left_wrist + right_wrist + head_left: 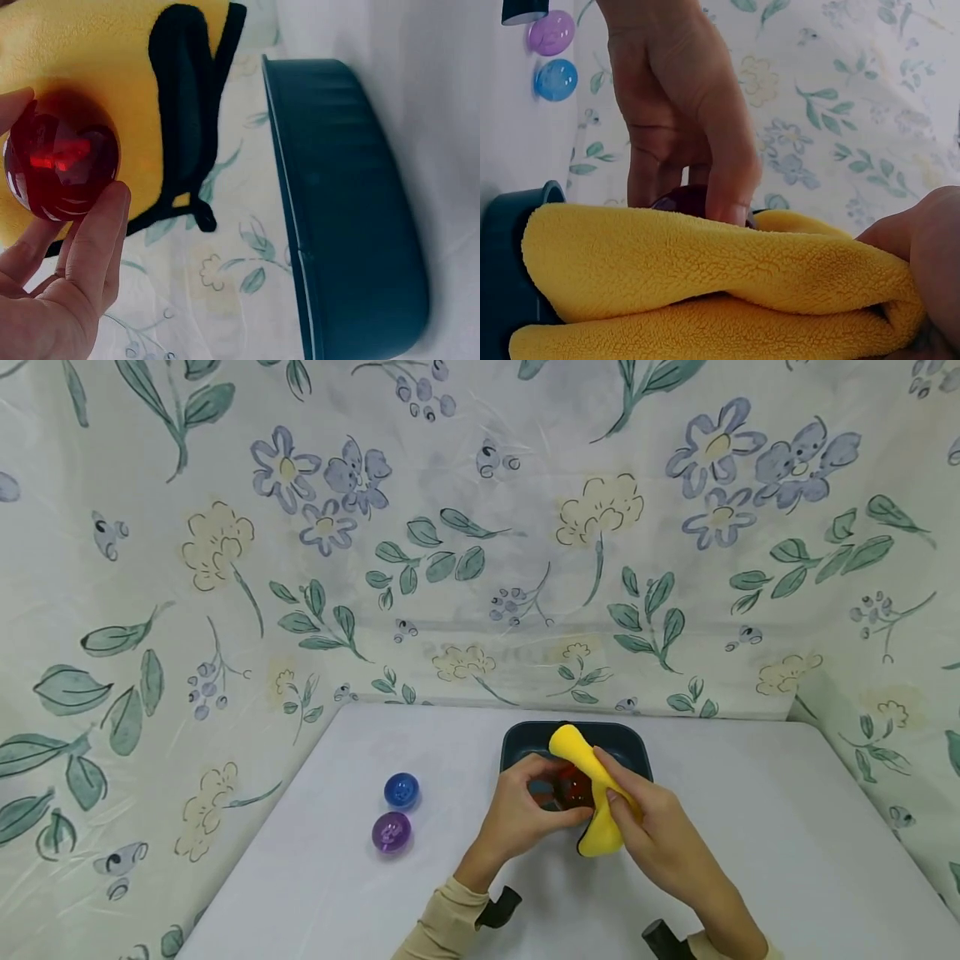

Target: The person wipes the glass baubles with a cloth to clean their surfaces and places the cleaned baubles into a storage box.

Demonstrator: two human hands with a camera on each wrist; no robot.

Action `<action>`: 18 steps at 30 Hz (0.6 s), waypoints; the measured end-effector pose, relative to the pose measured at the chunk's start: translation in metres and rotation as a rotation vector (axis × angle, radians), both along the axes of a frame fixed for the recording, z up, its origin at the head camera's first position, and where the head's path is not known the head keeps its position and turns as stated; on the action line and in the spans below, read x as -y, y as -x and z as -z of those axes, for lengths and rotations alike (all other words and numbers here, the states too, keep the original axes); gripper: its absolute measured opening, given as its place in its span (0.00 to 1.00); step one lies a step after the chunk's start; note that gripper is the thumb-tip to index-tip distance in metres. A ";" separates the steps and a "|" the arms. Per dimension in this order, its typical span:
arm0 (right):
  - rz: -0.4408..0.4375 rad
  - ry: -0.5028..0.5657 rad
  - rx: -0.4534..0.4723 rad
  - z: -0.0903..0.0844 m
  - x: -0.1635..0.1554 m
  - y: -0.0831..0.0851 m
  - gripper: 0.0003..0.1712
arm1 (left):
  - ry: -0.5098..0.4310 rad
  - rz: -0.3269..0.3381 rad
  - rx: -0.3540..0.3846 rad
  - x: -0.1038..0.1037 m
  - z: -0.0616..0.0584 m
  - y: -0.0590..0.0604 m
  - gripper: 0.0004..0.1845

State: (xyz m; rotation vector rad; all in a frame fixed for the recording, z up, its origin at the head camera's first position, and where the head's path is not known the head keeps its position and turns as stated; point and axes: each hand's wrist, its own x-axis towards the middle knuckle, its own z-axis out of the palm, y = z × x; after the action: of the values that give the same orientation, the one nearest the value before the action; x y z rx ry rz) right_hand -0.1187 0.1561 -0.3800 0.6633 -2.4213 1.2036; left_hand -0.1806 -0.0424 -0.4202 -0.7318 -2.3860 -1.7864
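My left hand point(517, 810) holds a clear red ball point(64, 154) between its thumb and fingers. Pinched in my right hand point(660, 827) is a folded yellow cloth point(600, 785) with a dark edge, fuzzy in the right wrist view. The cloth lies right against the red ball in the left wrist view and partly hides it in the right wrist view. Both hands are at the near side of a dark teal tub point(637, 747), and the cloth overlaps its rim in the head view.
A clear blue ball point(402, 790) and a clear purple ball point(392, 832) sit close together on the white table point(315, 877), left of the hands. A flower-patterned sheet point(480, 568) hangs behind the table and at its sides.
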 end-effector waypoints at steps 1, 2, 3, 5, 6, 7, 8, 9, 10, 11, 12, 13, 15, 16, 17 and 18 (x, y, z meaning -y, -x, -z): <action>-0.004 0.006 0.004 0.000 -0.001 0.001 0.30 | 0.000 0.004 -0.003 -0.001 -0.001 -0.001 0.25; -0.011 0.014 0.010 0.000 -0.002 0.002 0.30 | -0.001 0.008 -0.003 -0.001 -0.001 -0.002 0.25; -0.019 0.021 0.016 0.001 -0.003 0.003 0.30 | 0.000 0.011 -0.003 -0.001 -0.002 -0.003 0.26; -0.033 0.033 0.032 0.001 -0.005 0.005 0.29 | -0.003 0.020 -0.001 -0.002 -0.004 -0.005 0.26; -0.038 0.039 0.043 0.002 -0.006 0.005 0.29 | -0.004 0.023 0.000 -0.002 -0.005 -0.006 0.26; -0.042 0.043 0.055 0.002 -0.007 0.006 0.28 | -0.004 0.028 0.000 -0.002 -0.005 -0.006 0.26; -0.044 0.047 0.068 0.003 -0.008 0.007 0.28 | -0.004 0.031 0.000 -0.002 -0.006 -0.007 0.26; -0.047 0.050 0.084 0.004 -0.009 0.008 0.28 | -0.004 0.033 -0.002 -0.002 -0.006 -0.008 0.26; -0.050 0.056 0.103 0.004 -0.010 0.009 0.27 | -0.003 0.035 -0.004 -0.002 -0.007 -0.008 0.26; -0.052 0.061 0.122 0.005 -0.011 0.009 0.27 | -0.002 0.036 -0.008 -0.002 -0.008 -0.009 0.26; -0.058 0.071 0.141 0.006 -0.012 0.010 0.27 | 0.001 0.035 -0.011 -0.002 -0.008 -0.009 0.26; -0.064 0.079 0.159 0.006 -0.013 0.011 0.26 | 0.002 0.037 -0.017 -0.002 -0.008 -0.010 0.26; -0.078 0.100 0.194 0.008 -0.015 0.012 0.26 | 0.005 0.038 -0.027 -0.002 -0.009 -0.010 0.26; -0.085 0.110 0.208 0.008 -0.015 0.013 0.25 | 0.002 0.040 -0.032 -0.001 -0.010 -0.010 0.26; -0.091 0.122 0.223 0.008 -0.016 0.014 0.25 | -0.004 0.043 -0.036 -0.001 -0.010 -0.010 0.26; -0.100 0.135 0.238 0.008 -0.016 0.014 0.25 | -0.009 0.048 -0.045 0.000 -0.010 -0.010 0.26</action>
State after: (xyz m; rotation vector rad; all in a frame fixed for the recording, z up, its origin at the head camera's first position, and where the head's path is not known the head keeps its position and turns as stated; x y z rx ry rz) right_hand -0.1331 0.1724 -0.3885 0.6388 -2.4919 1.5511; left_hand -0.1710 -0.0421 -0.4100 -0.8254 -2.3499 -1.7779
